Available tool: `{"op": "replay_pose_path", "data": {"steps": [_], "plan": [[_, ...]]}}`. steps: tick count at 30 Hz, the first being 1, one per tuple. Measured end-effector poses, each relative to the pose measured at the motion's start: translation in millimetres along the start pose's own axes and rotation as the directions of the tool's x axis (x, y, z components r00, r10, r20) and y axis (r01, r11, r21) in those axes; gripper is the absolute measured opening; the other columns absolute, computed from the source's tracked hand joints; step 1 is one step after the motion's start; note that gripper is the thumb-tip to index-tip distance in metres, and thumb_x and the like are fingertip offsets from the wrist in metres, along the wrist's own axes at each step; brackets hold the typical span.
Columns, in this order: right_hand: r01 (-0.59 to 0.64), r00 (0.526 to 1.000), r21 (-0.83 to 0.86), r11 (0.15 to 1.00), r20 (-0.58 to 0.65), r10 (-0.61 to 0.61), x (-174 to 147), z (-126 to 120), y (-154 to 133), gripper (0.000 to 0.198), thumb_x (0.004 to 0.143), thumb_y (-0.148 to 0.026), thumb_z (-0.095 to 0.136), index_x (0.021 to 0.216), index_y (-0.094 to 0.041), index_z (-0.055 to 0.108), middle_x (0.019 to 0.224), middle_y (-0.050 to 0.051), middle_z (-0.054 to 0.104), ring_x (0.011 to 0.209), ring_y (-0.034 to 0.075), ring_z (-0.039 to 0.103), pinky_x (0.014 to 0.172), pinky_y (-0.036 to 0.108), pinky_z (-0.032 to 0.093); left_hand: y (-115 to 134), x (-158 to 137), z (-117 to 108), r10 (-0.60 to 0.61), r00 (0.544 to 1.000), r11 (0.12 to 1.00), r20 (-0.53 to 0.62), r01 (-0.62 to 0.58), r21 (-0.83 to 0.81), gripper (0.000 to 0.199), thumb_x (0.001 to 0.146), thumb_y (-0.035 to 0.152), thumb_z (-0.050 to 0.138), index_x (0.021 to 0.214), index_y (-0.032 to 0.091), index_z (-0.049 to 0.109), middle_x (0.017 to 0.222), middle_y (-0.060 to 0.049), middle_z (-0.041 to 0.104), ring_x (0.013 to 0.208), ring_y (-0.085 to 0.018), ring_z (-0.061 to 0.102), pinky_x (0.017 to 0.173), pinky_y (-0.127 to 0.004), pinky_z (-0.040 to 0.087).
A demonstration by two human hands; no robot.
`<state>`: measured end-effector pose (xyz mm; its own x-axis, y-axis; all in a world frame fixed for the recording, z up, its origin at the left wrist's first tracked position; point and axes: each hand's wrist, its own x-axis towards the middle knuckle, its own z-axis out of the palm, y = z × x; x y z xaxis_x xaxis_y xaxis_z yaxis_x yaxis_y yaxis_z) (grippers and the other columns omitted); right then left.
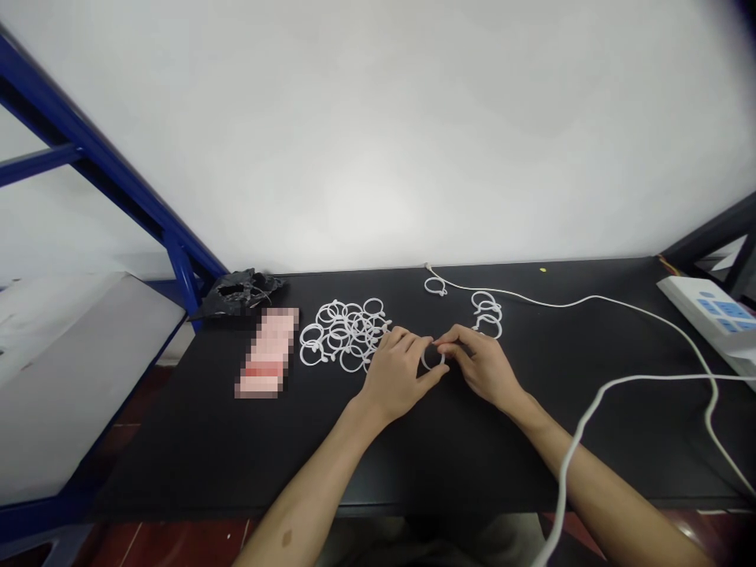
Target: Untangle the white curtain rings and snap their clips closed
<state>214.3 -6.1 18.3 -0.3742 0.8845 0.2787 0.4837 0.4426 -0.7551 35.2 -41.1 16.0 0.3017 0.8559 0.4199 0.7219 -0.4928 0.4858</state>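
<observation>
In the head view, a thin white ring (425, 365) is held between my two hands above the black table. My left hand (397, 370) has its thumb and fingers closed round the ring's left side. At the right side of the ring, my right hand (481, 366) pinches with thumb and forefinger; its fingertips hide the small part there. A pile of similar white rings (339, 339), each with a small knob or clip, lies left of my left hand. Several more rings (489, 305) lie just beyond my right hand, and a single ring (435, 286) rests farther back.
Crumpled black plastic (239, 291) and a blurred pink rectangle (268, 354) lie on the left of the black table (265, 457). A white cable (555, 303) crosses the right half towards a power strip (705, 307). A blue metal frame (118, 173) stands left; a white wall rises behind.
</observation>
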Motion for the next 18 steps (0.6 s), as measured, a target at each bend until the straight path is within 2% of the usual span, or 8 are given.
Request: {"op": "replay_pose_path", "data": {"steps": [2,4,6,8,11,13,16,18], "plan": [[-0.009,1.000,0.010,1.000,-0.004,0.009,0,2,1,0.016,0.093,-0.033,0.053,0.086,-0.023,0.064,0.080,0.002,0.069,0.070,0.018,0.065,0.066,0.030,0.052,-1,1,1,0.005,1.000,1.000,-0.011,-0.005,0.021,0.033,0.089,0.041,0.061,0.110,0.015,0.063,0.096,-0.007,0.068,0.098,-0.025,0.055,0.092,-0.042,0.047],[-0.001,1.000,-0.015,1.000,-0.005,0.001,3,3,3,0.017,0.094,-0.037,0.053,0.096,-0.025,0.065,0.086,0.003,0.070,0.076,0.019,0.065,0.068,0.031,0.053,-4,2,1,-0.014,0.999,0.998,-0.051,0.018,0.064,0.033,0.090,0.038,0.059,0.113,0.016,0.063,0.099,-0.007,0.068,0.100,-0.026,0.055,0.094,-0.043,0.046],[0.042,0.999,-0.122,0.992,-0.017,-0.044,11,2,7,0.025,0.094,-0.039,0.052,0.112,-0.026,0.062,0.094,0.004,0.070,0.084,0.021,0.064,0.075,0.035,0.053,-9,3,-1,-0.067,0.990,0.988,-0.124,0.083,0.128,0.033,0.090,0.033,0.058,0.118,0.016,0.061,0.106,-0.008,0.067,0.104,-0.027,0.054,0.096,-0.045,0.044],[0.096,0.992,-0.325,0.941,-0.049,-0.118,24,0,14,0.030,0.095,-0.038,0.049,0.120,-0.024,0.059,0.098,0.007,0.069,0.092,0.024,0.061,0.083,0.041,0.049,-17,4,-4,-0.139,0.969,0.962,-0.204,0.181,0.202,0.035,0.091,0.027,0.055,0.123,0.015,0.058,0.115,-0.010,0.065,0.109,-0.029,0.052,0.098,-0.047,0.043],[0.040,0.972,-0.675,0.737,-0.143,-0.184,48,-2,30,0.031,0.094,-0.040,0.051,0.111,-0.018,0.064,0.100,0.014,0.066,0.094,0.031,0.056,0.083,0.047,0.043,-27,4,-10,-0.226,0.935,0.910,-0.273,0.303,0.282,0.039,0.092,0.020,0.050,0.130,0.012,0.053,0.127,-0.012,0.061,0.117,-0.033,0.048,0.100,-0.051,0.040],[-0.012,0.971,-0.778,0.628,-0.158,-0.177,63,-1,40,0.031,0.092,-0.039,0.053,0.108,-0.016,0.065,0.097,0.015,0.065,0.091,0.032,0.053,0.078,0.046,0.041,-31,4,-12,-0.256,0.925,0.890,-0.282,0.339,0.304,0.042,0.092,0.018,0.048,0.133,0.011,0.051,0.132,-0.014,0.058,0.122,-0.034,0.046,0.102,-0.053,0.039],[0.042,0.975,-0.785,0.618,-0.103,-0.197,75,0,46,0.023,0.093,-0.031,0.051,0.098,-0.015,0.066,0.089,0.015,0.066,0.088,0.031,0.052,0.076,0.045,0.040,-31,5,-12,-0.246,0.932,0.896,-0.265,0.323,0.306,0.042,0.091,0.018,0.048,0.132,0.010,0.051,0.133,-0.014,0.057,0.124,-0.034,0.044,0.104,-0.054,0.038],[0.100,0.973,-0.771,0.629,-0.056,-0.223,74,0,42,0.021,0.094,-0.026,0.048,0.096,-0.016,0.066,0.090,0.014,0.066,0.090,0.031,0.052,0.077,0.044,0.040,-29,5,-10,-0.207,0.946,0.914,-0.249,0.278,0.295,0.041,0.091,0.018,0.049,0.131,0.011,0.052,0.132,-0.013,0.058,0.123,-0.033,0.045,0.105,-0.053,0.038]]}}
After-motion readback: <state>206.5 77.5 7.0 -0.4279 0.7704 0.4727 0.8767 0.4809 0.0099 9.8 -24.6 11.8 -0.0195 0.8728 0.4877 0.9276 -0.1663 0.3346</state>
